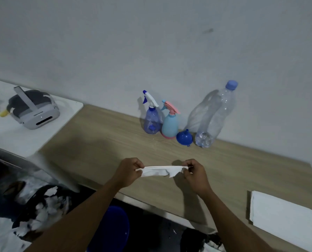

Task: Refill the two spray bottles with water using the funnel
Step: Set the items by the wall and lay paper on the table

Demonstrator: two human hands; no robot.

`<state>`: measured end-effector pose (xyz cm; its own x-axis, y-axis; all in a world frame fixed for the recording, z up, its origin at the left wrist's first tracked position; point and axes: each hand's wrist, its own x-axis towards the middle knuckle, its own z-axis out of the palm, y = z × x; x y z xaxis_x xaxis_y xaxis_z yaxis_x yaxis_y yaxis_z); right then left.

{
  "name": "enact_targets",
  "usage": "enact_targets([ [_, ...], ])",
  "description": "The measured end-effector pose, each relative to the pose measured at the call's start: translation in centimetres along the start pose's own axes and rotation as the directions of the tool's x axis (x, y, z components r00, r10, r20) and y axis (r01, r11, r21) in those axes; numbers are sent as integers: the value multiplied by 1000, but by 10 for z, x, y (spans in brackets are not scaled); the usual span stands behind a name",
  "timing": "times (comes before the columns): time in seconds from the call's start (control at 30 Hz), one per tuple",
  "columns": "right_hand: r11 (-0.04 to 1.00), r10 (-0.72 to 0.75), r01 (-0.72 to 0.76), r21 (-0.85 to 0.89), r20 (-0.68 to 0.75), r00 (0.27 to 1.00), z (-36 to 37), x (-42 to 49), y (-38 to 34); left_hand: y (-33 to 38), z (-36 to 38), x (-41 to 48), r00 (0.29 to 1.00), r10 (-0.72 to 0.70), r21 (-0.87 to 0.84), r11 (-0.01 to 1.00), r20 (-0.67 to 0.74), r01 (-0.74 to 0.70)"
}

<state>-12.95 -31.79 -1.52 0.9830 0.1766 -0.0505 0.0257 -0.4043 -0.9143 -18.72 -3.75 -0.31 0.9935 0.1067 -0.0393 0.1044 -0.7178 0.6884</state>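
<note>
Both hands are over the near middle of the wood table, pulling a crumpled white tissue tight between them. Left hand has its fingers pinched shut on the tissue's left end, right hand pinched shut on the right end, so the tissue hangs stretched between them just above the tabletop.

The task stuff is all lined up at about 12 o'clock from the hands, back by the wall. The clear blue sprayer with the white and blue trigger head stands upright, and the light blue sprayer with the pink head is just beside it, looks like they're touching. Next over at 1 o'clock is the blue funnel, sitting wide end down with its spout up, tucked between the light blue sprayer and a big clear water bottle, capped, which tilts back toward the wall.

Folded white paper at 4 o'clock near the table's edge. White headset at 10 o'clock on a white surface.
</note>
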Motion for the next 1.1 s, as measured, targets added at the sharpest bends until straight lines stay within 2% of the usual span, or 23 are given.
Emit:
enact_targets([
  [0.1,996,54,-51,80,-44,998,-42,-36,12,41,23,-34,994,-104,-87,991,12,105],
  [0.23,985,129,-125,119,-29,991,-96,-98,44,82,70,-91,974,-217,-221,949,64,226],
  [0.33,976,187,-182,118,-35,982,-129,-154,82,98,116,-136,957,-249,-227,934,147,277],
  [0.43,964,262,-261,44,-39,964,-154,-214,123,112,165,-174,928,-278,-195,924,246,329],
  [0.5,948,318,-318,14,-65,946,-167,-247,147,122,198,-191,898,-294,-154,921,327,358],
  [0.7,887,435,-450,-105,-142,889,-187,-300,215,138,295,-216,763,-436,-131,824,477,552],
  [0.9,871,481,-484,-83,-55,875,-180,-312,243,152,352,-216,708,-414,-85,829,571,553],
  [1.07,893,441,-432,-123,58,895,-174,-306,261,145,375,-217,607,-400,-20,825,687,565],
  [1.1,890,448,-438,-124,69,891,-172,-304,261,144,377,-217,621,-407,-33,819,670,573],
])
